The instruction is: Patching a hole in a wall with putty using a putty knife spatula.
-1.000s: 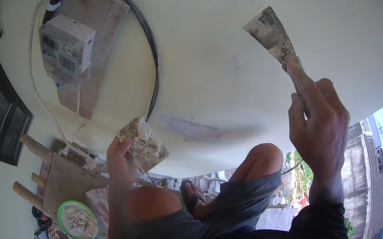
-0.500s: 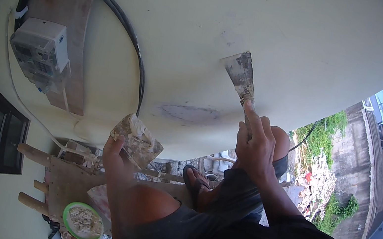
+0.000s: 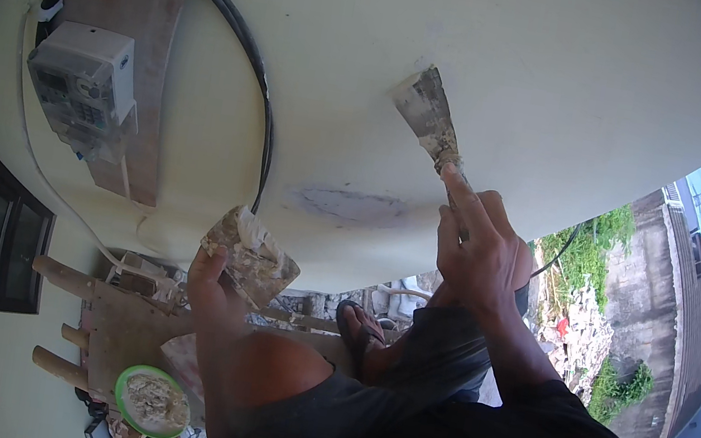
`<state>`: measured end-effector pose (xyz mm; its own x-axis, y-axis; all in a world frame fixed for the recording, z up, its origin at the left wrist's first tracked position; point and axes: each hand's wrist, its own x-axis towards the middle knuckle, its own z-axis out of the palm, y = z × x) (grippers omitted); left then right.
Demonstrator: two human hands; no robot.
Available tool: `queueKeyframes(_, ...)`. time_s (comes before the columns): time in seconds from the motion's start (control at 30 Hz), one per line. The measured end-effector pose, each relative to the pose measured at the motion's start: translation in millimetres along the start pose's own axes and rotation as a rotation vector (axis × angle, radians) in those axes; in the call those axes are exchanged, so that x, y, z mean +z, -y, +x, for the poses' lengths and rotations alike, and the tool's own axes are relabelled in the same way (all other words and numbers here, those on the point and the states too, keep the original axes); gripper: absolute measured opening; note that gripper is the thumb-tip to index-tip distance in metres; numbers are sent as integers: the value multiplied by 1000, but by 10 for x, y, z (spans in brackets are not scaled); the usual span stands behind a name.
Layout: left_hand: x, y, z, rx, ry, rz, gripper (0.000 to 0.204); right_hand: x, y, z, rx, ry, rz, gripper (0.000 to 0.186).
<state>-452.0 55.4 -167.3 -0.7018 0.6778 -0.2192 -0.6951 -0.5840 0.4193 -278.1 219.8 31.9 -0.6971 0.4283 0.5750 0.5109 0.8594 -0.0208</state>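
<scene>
My right hand (image 3: 481, 249) is wrapped round the handle of a putty knife (image 3: 427, 110), index finger stretched along it. The knife's wide, smeared blade lies at the pale wall (image 3: 330, 115), its edge near a faint patch. Below the blade, a greyish scraped patch (image 3: 351, 205) marks the wall. In my left hand (image 3: 209, 275) is a square, putty-smeared plate (image 3: 256, 264) with a pale lump of putty along its upper edge. The thumb presses on the plate's left edge; the other fingers are hidden beneath it.
An electricity meter (image 3: 83, 80) on a board and a looped black cable (image 3: 246, 37) are fixed to the wall at left. A green-rimmed bowl of putty (image 3: 153, 403) stands lower left, near wooden planks (image 3: 122, 330). Rubble and grass (image 3: 582, 265) lie far right.
The putty knife and my right hand have moved up and slightly left along the wall. My left hand and the plate stay nearly where they were.
</scene>
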Motion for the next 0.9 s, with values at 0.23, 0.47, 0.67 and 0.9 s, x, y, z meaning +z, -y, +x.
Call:
queueKeyframes(0.23,-34,73,94,-19,-21,0,43,318,-556,94,-216,-200,90,50)
queueKeyframes(0.47,-36,100,94,-24,-81,-12,39,477,-775,-148,-40,-29,-11,48)
queueKeyframes(0.67,-2,75,120,-30,-68,48,40,217,-167,-70,3,-153,235,49)
queueKeyframes(0.9,51,75,143,-27,-68,28,41,425,-62,-233,185,71,231,49)
